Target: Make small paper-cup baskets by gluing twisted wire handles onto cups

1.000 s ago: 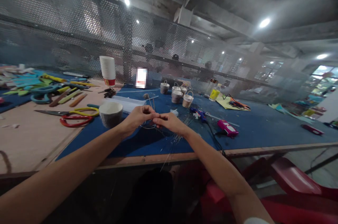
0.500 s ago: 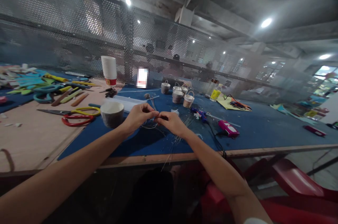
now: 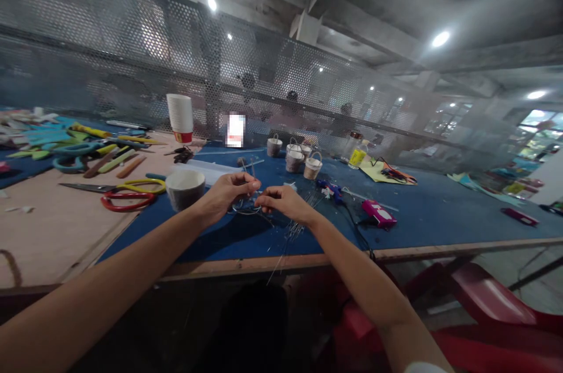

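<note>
My left hand [image 3: 229, 194] is closed in a pinch, thumb against forefinger, over the blue mat. Facing it, my right hand [image 3: 285, 203] is closed in a pinch too, a small gap between their fingertips. A thin wire [image 3: 246, 211] curves in a loop just below and between the fingers, and both pinches appear to hold it; its ends are hidden. More thin wires [image 3: 297, 226] lie loose under my right hand. A grey-white cup [image 3: 187, 190] stands left of my left hand.
Red-and-yellow scissors [image 3: 127, 200] lie left of the cup. A paper cup stack [image 3: 180, 118] stands behind. Several small handled buckets [image 3: 312, 168] are at the back. To the right lie a blue glue gun [image 3: 331, 191], its cord and a magenta box [image 3: 379, 213].
My hands have drawn slightly apart; their fingertips were together and now show a gap. The wire loop between them shows more. Nothing else on the table has moved.
</note>
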`<state>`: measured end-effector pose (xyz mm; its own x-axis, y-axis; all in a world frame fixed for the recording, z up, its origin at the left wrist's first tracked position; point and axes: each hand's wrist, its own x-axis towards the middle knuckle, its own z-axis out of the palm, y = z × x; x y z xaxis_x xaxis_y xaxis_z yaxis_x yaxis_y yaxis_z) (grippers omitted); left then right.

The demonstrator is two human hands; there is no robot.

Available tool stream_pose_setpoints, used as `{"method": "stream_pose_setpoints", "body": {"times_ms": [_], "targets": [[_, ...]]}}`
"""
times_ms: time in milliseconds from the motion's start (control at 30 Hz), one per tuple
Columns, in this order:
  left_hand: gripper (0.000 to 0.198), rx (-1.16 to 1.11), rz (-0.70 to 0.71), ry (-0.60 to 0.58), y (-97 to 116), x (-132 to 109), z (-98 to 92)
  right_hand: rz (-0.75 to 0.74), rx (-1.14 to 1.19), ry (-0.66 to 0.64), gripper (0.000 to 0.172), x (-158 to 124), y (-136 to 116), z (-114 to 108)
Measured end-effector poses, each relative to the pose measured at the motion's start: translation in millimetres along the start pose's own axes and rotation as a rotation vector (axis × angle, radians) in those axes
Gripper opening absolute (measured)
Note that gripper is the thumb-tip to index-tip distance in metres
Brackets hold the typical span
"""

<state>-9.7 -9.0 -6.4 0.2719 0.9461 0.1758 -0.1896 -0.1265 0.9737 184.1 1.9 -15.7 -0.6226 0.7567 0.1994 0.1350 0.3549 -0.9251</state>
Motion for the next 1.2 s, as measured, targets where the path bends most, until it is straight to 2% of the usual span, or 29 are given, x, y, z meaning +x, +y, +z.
{"method": "stream_pose_setpoints", "body": {"times_ms": [300,467,633,800,1000,1067,1200], "targets": [[0.025,0.070,0.082,0.111,-5,3,-1.6,-0.072,-0.224,0.162,0.034,2,5,4],[0.022,0.170,0.177,0.155,-6,4,-0.5,-0.165,-0.415,0.232,0.030,-1,3,7],[0.021,0.208,0.193,0.237,-3,2,4.5,-0.184,-0.522,0.266,0.028,-1,2,8],[0.020,0.189,0.178,0.205,-4,3,3.1,-0.121,-0.374,0.204,0.031,-1,1,5],[0.025,-0.013,-0.028,-0.006,0,0,-1.1,-0.031,-0.054,0.051,0.036,-2,-4,1],[0.023,-0.042,-0.051,-0.058,1,-1,-0.5,-0.007,0.031,0.027,0.036,-2,-5,0],[0.022,-0.032,-0.010,-0.035,1,-1,0.6,0.011,0.044,0.032,0.037,-2,-5,0]]}}
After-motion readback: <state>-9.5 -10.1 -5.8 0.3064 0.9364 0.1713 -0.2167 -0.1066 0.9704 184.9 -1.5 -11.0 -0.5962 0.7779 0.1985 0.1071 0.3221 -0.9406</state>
